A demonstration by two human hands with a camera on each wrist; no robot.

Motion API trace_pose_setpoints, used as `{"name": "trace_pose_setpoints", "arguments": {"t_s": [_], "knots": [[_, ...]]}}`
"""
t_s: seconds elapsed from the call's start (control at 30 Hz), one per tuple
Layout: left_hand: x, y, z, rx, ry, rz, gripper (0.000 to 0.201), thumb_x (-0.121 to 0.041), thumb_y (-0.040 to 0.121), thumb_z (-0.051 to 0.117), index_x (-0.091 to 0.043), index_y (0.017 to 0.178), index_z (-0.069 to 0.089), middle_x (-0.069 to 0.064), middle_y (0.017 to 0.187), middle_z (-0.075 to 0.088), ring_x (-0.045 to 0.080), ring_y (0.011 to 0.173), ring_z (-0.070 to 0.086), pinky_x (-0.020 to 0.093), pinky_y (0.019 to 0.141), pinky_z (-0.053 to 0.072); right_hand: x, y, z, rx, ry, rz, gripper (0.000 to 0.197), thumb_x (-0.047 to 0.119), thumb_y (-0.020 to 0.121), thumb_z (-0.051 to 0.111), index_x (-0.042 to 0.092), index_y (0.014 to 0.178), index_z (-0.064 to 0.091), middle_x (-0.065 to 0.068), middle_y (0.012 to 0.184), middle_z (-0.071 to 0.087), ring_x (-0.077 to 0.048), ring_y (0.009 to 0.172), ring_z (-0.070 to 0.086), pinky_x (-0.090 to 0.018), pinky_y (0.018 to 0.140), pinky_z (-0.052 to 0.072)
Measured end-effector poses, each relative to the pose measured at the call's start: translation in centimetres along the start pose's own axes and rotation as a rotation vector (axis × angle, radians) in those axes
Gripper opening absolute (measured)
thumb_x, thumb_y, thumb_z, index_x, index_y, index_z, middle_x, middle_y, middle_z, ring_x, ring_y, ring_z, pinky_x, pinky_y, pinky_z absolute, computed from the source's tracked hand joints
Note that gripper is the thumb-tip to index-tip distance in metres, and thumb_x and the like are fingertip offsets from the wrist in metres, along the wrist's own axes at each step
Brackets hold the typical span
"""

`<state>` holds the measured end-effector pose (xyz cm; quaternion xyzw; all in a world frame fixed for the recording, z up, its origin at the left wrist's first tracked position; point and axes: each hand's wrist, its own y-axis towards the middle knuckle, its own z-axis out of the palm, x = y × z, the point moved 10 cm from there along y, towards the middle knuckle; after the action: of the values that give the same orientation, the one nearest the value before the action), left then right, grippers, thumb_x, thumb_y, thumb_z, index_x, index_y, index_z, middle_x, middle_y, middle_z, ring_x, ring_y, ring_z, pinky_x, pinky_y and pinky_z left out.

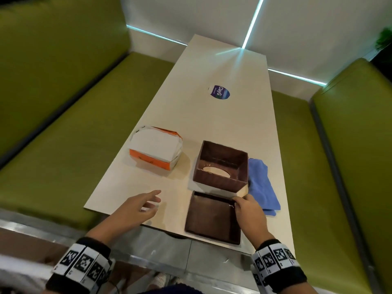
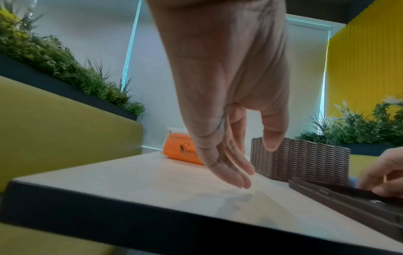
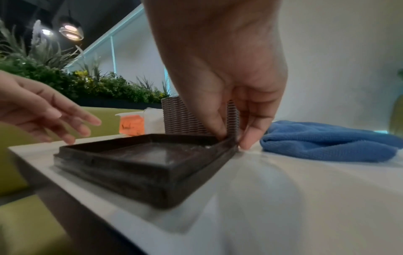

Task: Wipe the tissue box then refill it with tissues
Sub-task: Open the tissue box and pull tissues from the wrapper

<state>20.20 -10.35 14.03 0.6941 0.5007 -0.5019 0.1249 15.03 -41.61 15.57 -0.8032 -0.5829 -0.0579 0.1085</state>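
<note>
Green padded benches (image 1: 63, 85) are flanking a long, smooth, cream table (image 1: 222, 115); white walls with cyan light strips are closing the far end. On the table, a square brown woven tissue box (image 1: 220, 166) is sitting inverted, its oval slot facing down. Its flat brown base tray (image 1: 212, 219) is lying just in front, near the table's edge. A soft blue cloth (image 1: 263, 185) is touching the box's right side. An orange-and-white tissue pack (image 1: 156, 150) is lying to the left. The right hand (image 1: 250, 215) is pinching the tray's far right corner. The left hand (image 1: 135, 209) is hovering, fingers loosely extended.
</note>
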Motion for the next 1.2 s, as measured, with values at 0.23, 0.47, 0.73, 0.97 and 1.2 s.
{"name": "trace_pose_setpoints", "arguments": {"t_s": [0.23, 0.47, 0.73, 0.97, 1.2], "knots": [[-3.3, 1.0, -6.3, -0.140, 0.011, 0.095, 0.025, -0.012, 0.094, 0.057, -0.035, 0.097, 0.068, -0.019, 0.105, 0.067, -0.004, 0.101, 0.061, 0.014, 0.082, 0.046, 9.3, -1.4, -3.9, -0.104, 0.036, -0.228, 0.016, 0.010, 0.083, 0.065, 0.014, 0.096, 0.072, -0.006, 0.090, 0.065, -0.026, 0.075, 0.065, -0.036, 0.060, 0.054], [-9.1, 7.2, -11.3, -0.302, 0.138, 0.207, 0.040, 0.004, 0.092, 0.043, -0.016, 0.114, 0.068, -0.002, 0.120, 0.066, 0.013, 0.109, 0.057, 0.025, 0.096, 0.042, 23.1, 3.0, -4.0, 0.094, 0.244, -0.488, 0.044, 0.005, 0.093, 0.043, 0.009, 0.137, 0.048, -0.011, 0.135, 0.051, -0.027, 0.124, 0.049, -0.035, 0.103, 0.038], [-8.0, 14.3, -10.1, -0.107, 0.514, 0.070, 0.051, 0.007, 0.094, 0.032, -0.009, 0.141, 0.047, 0.013, 0.145, 0.049, 0.028, 0.136, 0.042, 0.033, 0.111, 0.033, 24.7, 6.6, 0.4, 0.152, -0.066, -0.503, 0.030, 0.008, 0.088, 0.044, 0.013, 0.116, 0.054, -0.005, 0.118, 0.055, -0.030, 0.107, 0.057, -0.043, 0.090, 0.039], [-5.2, 16.5, -9.7, -0.029, 0.732, -0.020, 0.047, -0.011, 0.094, 0.036, -0.023, 0.138, 0.047, 0.011, 0.129, 0.060, 0.034, 0.123, 0.045, 0.048, 0.106, 0.037, 23.8, 5.8, 1.0, 0.162, -0.017, -0.501, 0.030, 0.015, 0.091, 0.046, 0.018, 0.119, 0.055, -0.001, 0.121, 0.055, -0.025, 0.110, 0.056, -0.043, 0.089, 0.037], [-5.2, 16.6, -9.6, 0.081, 0.852, -0.114, 0.050, -0.034, 0.096, 0.055, -0.020, 0.143, 0.043, 0.008, 0.134, 0.056, 0.031, 0.133, 0.032, 0.042, 0.106, 0.036, 23.2, 6.0, 0.2, 0.175, 0.042, -0.427, 0.032, 0.017, 0.098, 0.034, 0.019, 0.121, 0.057, -0.002, 0.121, 0.058, -0.027, 0.109, 0.057, -0.044, 0.091, 0.035]]}}
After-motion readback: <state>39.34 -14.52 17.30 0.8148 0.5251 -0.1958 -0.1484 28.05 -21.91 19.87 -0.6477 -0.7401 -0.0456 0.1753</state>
